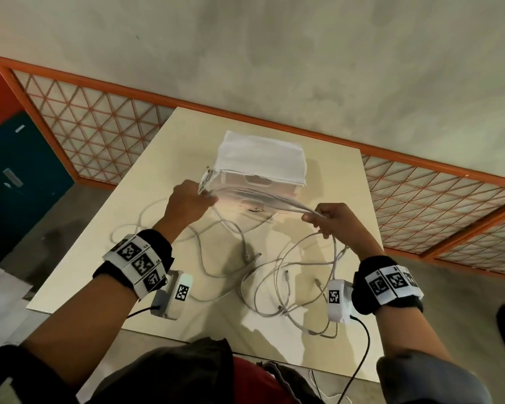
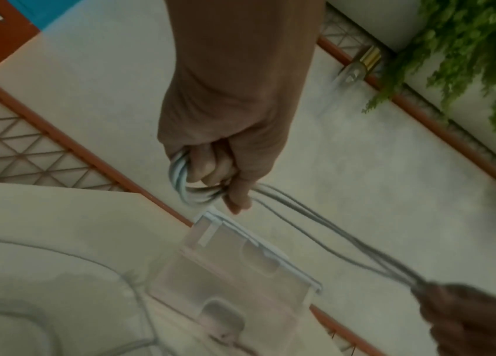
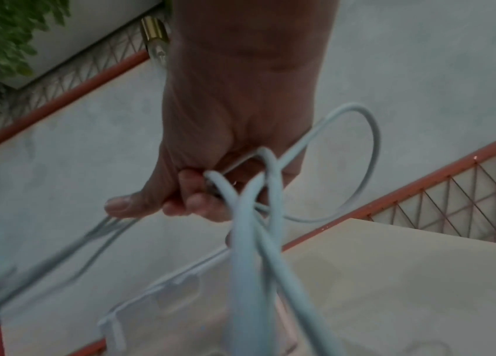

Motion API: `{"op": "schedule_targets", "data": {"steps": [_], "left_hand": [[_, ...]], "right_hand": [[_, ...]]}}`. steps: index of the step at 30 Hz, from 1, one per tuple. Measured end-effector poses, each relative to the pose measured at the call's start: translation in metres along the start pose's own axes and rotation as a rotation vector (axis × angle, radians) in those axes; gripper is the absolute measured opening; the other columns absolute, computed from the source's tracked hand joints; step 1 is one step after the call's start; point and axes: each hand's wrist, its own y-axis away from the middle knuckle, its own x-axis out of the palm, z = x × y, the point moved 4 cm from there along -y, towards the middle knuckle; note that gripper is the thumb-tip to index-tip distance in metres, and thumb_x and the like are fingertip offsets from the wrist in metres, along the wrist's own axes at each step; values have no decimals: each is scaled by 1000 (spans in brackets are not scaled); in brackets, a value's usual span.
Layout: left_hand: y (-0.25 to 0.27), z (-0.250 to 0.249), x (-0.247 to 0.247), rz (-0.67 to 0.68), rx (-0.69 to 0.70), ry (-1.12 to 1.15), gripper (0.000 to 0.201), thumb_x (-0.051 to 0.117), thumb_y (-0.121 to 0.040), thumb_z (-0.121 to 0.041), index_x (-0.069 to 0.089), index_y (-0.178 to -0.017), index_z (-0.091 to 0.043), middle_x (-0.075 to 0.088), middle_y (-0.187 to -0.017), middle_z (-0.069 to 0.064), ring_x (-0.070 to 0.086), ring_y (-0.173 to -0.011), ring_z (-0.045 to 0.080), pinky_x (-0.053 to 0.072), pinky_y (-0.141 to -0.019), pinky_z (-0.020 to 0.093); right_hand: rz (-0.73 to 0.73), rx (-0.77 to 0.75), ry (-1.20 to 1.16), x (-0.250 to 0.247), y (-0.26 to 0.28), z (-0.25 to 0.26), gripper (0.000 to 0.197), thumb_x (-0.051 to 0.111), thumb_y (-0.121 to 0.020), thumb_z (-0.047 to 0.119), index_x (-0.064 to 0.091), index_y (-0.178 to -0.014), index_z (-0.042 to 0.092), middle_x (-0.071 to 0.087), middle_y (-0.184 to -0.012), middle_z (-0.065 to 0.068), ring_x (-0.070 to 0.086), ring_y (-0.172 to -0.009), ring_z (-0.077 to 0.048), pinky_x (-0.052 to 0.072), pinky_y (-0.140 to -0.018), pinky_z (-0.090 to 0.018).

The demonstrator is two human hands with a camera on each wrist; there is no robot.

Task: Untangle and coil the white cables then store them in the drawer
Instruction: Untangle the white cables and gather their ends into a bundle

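Cable loops (image 1: 263, 201) taut between hands, above table (image 1: 105, 258).

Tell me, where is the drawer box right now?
In the head view the drawer box stands at the middle of the table's far half, under a white cloth, just beyond the cable bundle stretched between both hands.

Pale white cables (image 1: 263, 199) run between the hands. Beyond them sits a clear plastic drawer box (image 1: 257, 182) with a white cloth (image 1: 260, 153) on top, on a cream table (image 1: 158, 158). Beyond: orange-framed lattice railing (image 1: 94, 126), mottled grey floor.
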Motion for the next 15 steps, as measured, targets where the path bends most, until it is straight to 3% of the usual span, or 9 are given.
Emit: {"op": "schedule_targets", "data": {"steps": [2,3,4,6,9,11,13,15], "left_hand": [[3,9,9,156,-19,-95,53,84,-68,-24,60,-106,6,65,-98,16,63,-100,32,45,-76,30],[4,11,14,241,-2,-97,56,88,-62,-24,61,-104,3,63,-83,9,63,-86,28,44,-69,30],[8,8,16,299,27,-53,58,90,-57,-25,61,-100,0,56,-71,2,58,-71,22,41,-61,28],[14,-2,17,319,70,151,61,92,-52,-33,59,-96,-9,49,-63,-8,47,-59,10,36,-56,23],[26,-33,15,248,218,388,44,81,-71,-32,61,-108,-18,52,-54,-15,42,-49,-2,36,-58,15],[38,-56,22,332,313,373,37,65,-86,-35,61,-118,-19,61,-70,-9,48,-54,-1,40,-61,18],[49,-68,38,505,253,359,39,50,-93,-44,57,-124,-22,52,-66,-7,42,-46,1,37,-46,17],[58,-69,55,679,114,387,44,37,-94,-56,55,-122,-28,31,-54,-9,25,-39,3,22,-36,15]], "right_hand": [[22,-25,-22,-3,1,8,34,69,-83,33,59,-65,7,44,-48,5,39,-43,-8,34,-47,-17],[37,-31,-23,-4,0,10,35,67,-85,36,60,-65,8,41,-49,4,36,-43,-7,31,-46,-16],[52,-34,1,-5,0,13,37,64,-86,38,60,-65,9,39,-51,3,34,-43,-6,29,-46,-16],[79,-32,129,-4,-3,14,40,62,-87,42,60,-64,10,41,-53,3,36,-45,-4,31,-50,-18],[128,-25,311,4,-5,18,40,62,-87,43,58,-60,13,46,-54,2,43,-52,-9,34,-56,-24],[195,-71,335,14,-5,28,37,64,-85,41,60,-60,14,47,-54,3,43,-49,-4,33,-56,-23],[262,-159,304,27,-4,44,33,68,-83,38,63,-65,11,48,-54,6,42,-48,-3,32,-56,-21],[300,-239,223,35,-3,61,23,71,-82,30,64,-70,12,47,-54,10,40,-50,-2,31,-56,-19]]}}
